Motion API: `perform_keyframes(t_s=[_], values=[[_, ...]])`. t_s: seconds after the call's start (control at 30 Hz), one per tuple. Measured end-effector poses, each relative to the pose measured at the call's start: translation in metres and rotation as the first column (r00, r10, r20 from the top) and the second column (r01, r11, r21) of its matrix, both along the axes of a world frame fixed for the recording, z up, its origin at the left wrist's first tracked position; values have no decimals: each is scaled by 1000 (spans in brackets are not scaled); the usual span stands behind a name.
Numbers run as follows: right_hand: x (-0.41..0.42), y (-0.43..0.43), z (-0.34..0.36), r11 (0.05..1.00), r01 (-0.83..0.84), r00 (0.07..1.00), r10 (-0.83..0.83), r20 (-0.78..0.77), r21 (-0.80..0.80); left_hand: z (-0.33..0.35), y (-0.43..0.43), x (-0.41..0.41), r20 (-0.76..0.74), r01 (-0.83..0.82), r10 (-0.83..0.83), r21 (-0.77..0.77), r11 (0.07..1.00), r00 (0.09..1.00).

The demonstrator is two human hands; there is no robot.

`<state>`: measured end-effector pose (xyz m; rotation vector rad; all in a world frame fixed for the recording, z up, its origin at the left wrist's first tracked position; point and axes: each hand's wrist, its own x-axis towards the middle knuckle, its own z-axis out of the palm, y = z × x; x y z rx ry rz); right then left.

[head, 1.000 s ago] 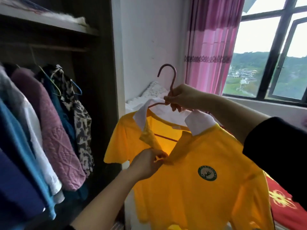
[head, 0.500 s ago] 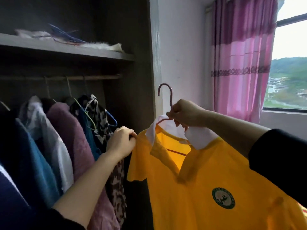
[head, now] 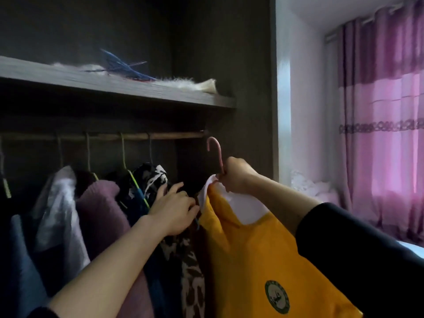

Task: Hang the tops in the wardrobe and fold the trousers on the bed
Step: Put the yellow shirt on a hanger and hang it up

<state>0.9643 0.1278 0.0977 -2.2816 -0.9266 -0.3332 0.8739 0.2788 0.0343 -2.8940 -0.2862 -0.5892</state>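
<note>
A yellow polo shirt with a white collar and a round green badge hangs on a pink hanger. My right hand grips the hanger just under its hook, holding the hook a little below the right end of the wooden wardrobe rail. My left hand rests against the hanging leopard-print top, fingers spread, pressing it leftward beside the shirt's shoulder. The hook hangs free of the rail.
Several tops hang on the rail: a mauve knitted sweater, a grey-white garment, blue ones at the left. A shelf above holds blue wire hangers. The wardrobe's side panel, a white wall and pink curtains stand to the right.
The shirt on its hanger has risen and moved left, toward the rail's right end. My left hand has left the shirt's shoulder and now pushes against the leopard-print top.
</note>
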Motion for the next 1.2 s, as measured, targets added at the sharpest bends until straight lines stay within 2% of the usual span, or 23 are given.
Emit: perform_keyframes(t_s=[0.13,0.3,0.5,0.63,0.83,1.03,1.2], values=[[35,53,17,1000,-29,999,29,-12,3,35,30,17,92,-68,66,19,998,994],[79,112,44,991,-124,987,127,-97,40,80,76,39,184,-231,216,66,971,959],[115,173,67,982,-147,986,155,-56,117,107,112,64,349,-368,337,25,929,874],[123,197,58,984,-152,983,160,-90,92,102,122,75,377,-421,361,89,902,853],[125,201,37,986,-165,986,164,-35,-18,105,121,75,370,-415,360,80,906,856],[111,176,35,986,-164,977,163,135,-7,101,109,59,324,-383,364,-6,924,873],[71,120,13,994,-92,914,108,390,-60,83,77,35,361,-333,324,-39,942,874]])
